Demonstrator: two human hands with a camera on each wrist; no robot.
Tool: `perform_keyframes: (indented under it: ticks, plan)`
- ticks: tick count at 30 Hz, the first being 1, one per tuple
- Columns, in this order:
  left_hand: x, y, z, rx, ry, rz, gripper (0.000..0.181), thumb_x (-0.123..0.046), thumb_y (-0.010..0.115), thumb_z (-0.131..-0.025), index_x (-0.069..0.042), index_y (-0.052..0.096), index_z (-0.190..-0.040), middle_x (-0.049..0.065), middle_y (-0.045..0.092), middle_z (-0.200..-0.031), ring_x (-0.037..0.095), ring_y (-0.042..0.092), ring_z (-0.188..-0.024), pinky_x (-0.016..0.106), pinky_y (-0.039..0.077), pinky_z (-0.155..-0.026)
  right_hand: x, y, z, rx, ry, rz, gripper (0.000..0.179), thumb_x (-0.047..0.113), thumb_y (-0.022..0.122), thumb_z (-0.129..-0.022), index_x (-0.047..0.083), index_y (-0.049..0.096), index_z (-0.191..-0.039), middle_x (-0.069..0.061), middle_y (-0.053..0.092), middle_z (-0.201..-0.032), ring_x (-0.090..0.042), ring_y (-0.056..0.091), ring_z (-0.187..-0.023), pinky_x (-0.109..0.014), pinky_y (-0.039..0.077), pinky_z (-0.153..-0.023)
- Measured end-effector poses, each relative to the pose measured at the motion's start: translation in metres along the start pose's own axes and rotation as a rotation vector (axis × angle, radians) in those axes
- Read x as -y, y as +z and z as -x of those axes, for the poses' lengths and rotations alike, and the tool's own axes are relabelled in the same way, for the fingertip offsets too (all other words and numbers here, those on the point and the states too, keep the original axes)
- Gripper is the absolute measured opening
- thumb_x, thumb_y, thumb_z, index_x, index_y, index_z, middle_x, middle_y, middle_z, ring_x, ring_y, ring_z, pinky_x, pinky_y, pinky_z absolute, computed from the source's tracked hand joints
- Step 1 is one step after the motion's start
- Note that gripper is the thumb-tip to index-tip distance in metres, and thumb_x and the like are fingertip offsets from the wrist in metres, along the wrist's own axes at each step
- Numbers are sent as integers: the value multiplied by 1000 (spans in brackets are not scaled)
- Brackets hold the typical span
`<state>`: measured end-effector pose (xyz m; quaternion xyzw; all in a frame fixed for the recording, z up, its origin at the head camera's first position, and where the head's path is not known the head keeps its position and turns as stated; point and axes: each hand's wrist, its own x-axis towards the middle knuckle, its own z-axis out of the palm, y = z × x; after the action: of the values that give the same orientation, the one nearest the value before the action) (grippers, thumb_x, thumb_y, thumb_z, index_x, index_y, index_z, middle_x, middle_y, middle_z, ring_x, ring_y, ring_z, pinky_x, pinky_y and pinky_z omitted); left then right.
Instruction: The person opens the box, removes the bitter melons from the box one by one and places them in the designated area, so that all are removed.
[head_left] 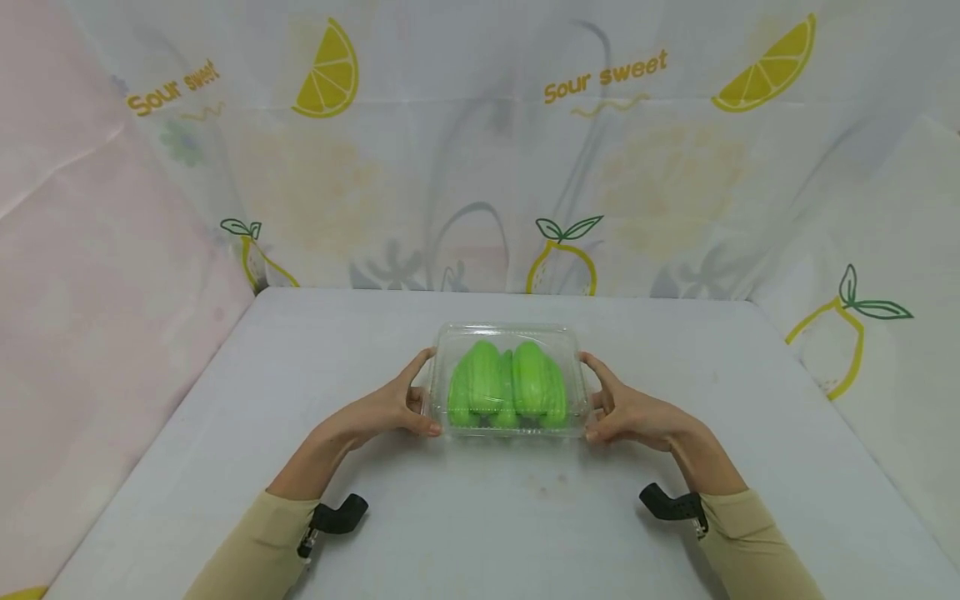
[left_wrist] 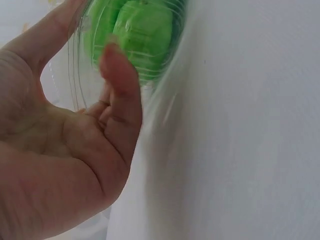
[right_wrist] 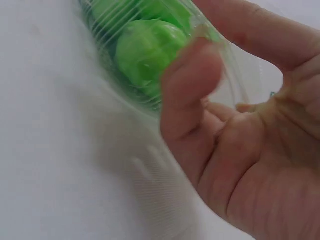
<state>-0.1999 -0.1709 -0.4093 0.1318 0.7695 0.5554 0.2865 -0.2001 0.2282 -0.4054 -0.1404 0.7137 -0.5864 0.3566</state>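
We see the left hand (head_left: 392,406) and the right hand (head_left: 637,414) pinching opposite ends of a clear plastic box (head_left: 510,330), which sits between their fingers. On each hand the thumb is at the near corner, the forefinger stretches well apart from it toward the far part of the side, and the other fingers bend in between. We see both wrists angled inward, forearms slanting in behind the fingers. Green ridged pieces (head_left: 486,383) lie inside the box, between the two sets of fingertips.
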Motion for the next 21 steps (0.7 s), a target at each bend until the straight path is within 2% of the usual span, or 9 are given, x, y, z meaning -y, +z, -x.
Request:
perform_keyframes:
  ticks: [3,6,11,21]
  plan:
    - [0,1,1,10,-8,35,119,-14,83,-77,-40,-2,-156,12,68,-99,19,62,-77,33,52,-67,-1,1,-1,-21,-18,-9,122,1,75,-82,40,-15,-155,-13,54,-100,-14,54,-68,-26,46,-58]
    - [-2,3,1,2,-10,41,118,-13,83,-77,-41,-1,-155,11,68,-91,18,59,-70,32,51,-64,-2,1,-1,-45,-29,-7,121,2,76,-81,39,-12,-156,-8,53,-87,-12,51,-62,-26,44,-56]
    - [-2,4,1,3,-13,52,117,-11,82,-77,-43,0,-155,8,65,-83,17,56,-63,31,50,-62,-3,2,0,-53,-33,-2,120,2,76,-82,38,-11,-156,-6,53,-83,-11,50,-61,-26,44,-54]
    - [-1,2,0,18,-7,84,119,-10,83,-77,-40,-2,-155,11,65,-88,17,58,-63,31,52,-60,-4,2,0,-70,-81,8,116,4,77,-82,33,-6,-157,-5,58,-80,-10,53,-60,-25,44,-50]
